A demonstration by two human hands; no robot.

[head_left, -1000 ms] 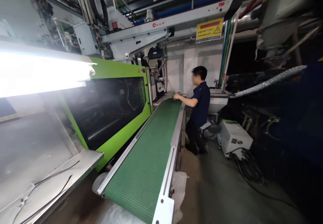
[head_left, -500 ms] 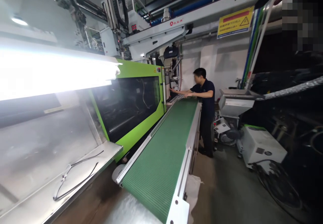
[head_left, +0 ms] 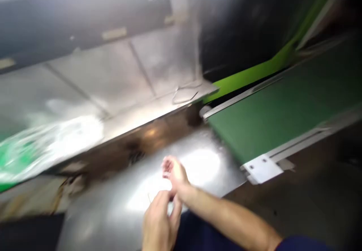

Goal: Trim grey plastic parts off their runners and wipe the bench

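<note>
My right hand [head_left: 175, 175] reaches in from the right over a shiny metal surface [head_left: 107, 205], its fingers curled in. I see nothing held in it, though the picture is blurred. Just below, my left hand [head_left: 160, 221] has its fingers and thumb bent toward my right wrist, closed around something small and pale that I cannot make out. The two hands touch or nearly touch. On the metal ledge [head_left: 135, 119] beyond them lies a pair of glasses [head_left: 185, 94].
Right of the metal surface runs a green conveyor belt [head_left: 271, 119] with a white end plate [head_left: 261, 169]. A clear plastic bag with green in it [head_left: 42, 149] lies on the left. Behind the belt stands a machine with a green edge [head_left: 246, 78].
The view has swung down and left from the conveyor and machine. Both my hands have come into view, and the person by the conveyor is out of view.
</note>
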